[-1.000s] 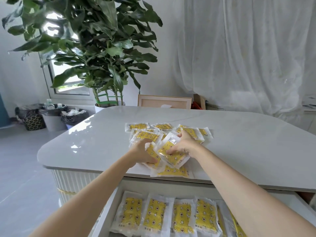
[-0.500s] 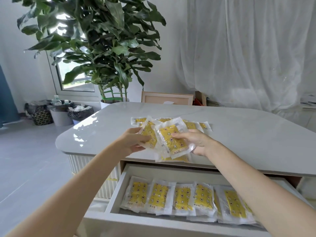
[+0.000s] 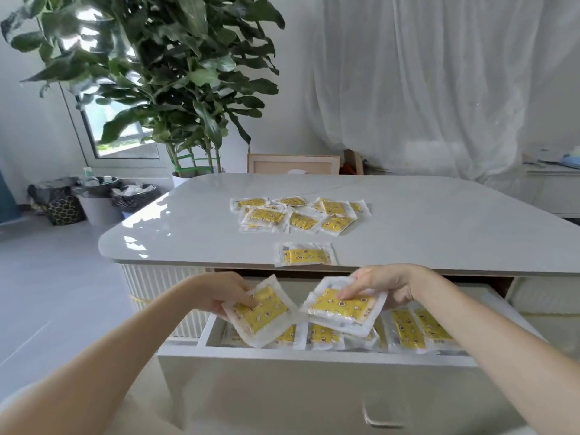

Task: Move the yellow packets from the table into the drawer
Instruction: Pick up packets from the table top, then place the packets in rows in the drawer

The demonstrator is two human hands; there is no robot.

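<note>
Bright room with a sheer white curtain [image 3: 439, 73] hung behind the table [image 3: 455, 221], covering the wall past its far edge. Behind the table's far left corner, by a window, a big leafy potted plant [image 3: 163, 73]. Table top pale, glossy, round-cornered. Pulled out from under the table's near edge, an open white drawer [image 3: 314, 381], small handle [image 3: 381, 417] low on its front panel. On the floor off the table's left end, lined waste bins [image 3: 97, 199]; propped just behind its far edge, a wooden frame [image 3: 293, 164].

Around the middle of the table top, a loose overlapping heap of yellow packets [image 3: 298, 215]. Apart from that heap, flat near the table's near edge, one lone packet [image 3: 306, 255]. Below that edge, inside the drawer, a row of packets [image 3: 408, 332] already laid side by side.

Just in front of the table's near edge, over the drawer's left part, the left hand [image 3: 219, 293], pinching a single tilted packet [image 3: 260, 312]. Beside it, over the drawer's middle, the right hand [image 3: 386, 284], fingers closed on a small stack of packets [image 3: 343, 307]. Both held just above the row, corners close together; touching or not, impossible to tell.
</note>
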